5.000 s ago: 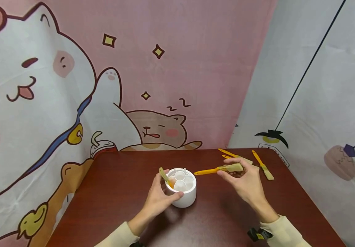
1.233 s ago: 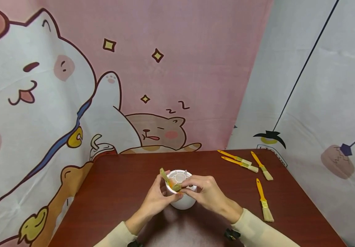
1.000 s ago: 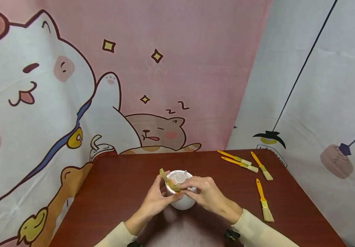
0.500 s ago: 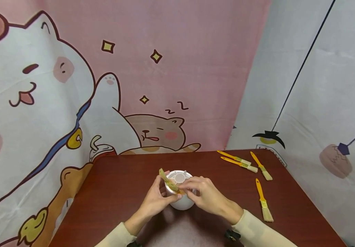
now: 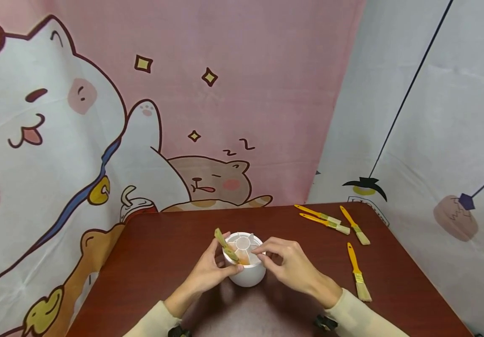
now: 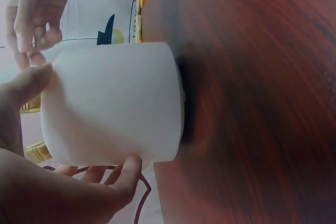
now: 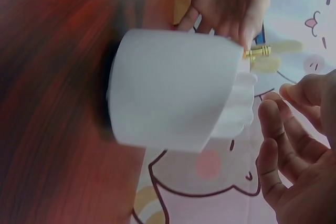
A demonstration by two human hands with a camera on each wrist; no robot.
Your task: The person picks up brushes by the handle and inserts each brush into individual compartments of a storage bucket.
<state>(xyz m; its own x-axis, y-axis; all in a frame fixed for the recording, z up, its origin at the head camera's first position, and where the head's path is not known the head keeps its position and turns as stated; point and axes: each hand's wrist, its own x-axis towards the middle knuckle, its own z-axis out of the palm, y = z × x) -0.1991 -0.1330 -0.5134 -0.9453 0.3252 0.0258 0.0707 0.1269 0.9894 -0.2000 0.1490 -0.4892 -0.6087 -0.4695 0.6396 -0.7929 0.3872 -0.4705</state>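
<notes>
A white round holder (image 5: 248, 277) with an inner ring and divided compartments stands on the table. My left hand (image 5: 208, 269) grips its left side, thumb at the front rim and fingers round the back. Two paintbrushes stand in its left part, bristles up and leaning left: one brush (image 5: 219, 237) farther back, the other brush (image 5: 231, 254) nearer the front rim. Orange handles show through inside. My right hand (image 5: 290, 267) hovers at the right rim, fingers loosely curled; in the right wrist view its fingertips (image 7: 270, 109) are apart from the holder (image 7: 168, 90), with nothing between them.
Several yellow-handled paintbrushes lie on the dark red table's right side: two side by side (image 5: 325, 223) near the back edge, one brush (image 5: 355, 225) by the right corner, another brush (image 5: 358, 271) nearer the front. A cartoon-printed cloth (image 5: 267, 117) hangs behind.
Five seconds ago my right hand held a paintbrush right of the holder. That brush now stands in the holder, and my right hand has let go and drawn right. My left hand keeps its grip.
</notes>
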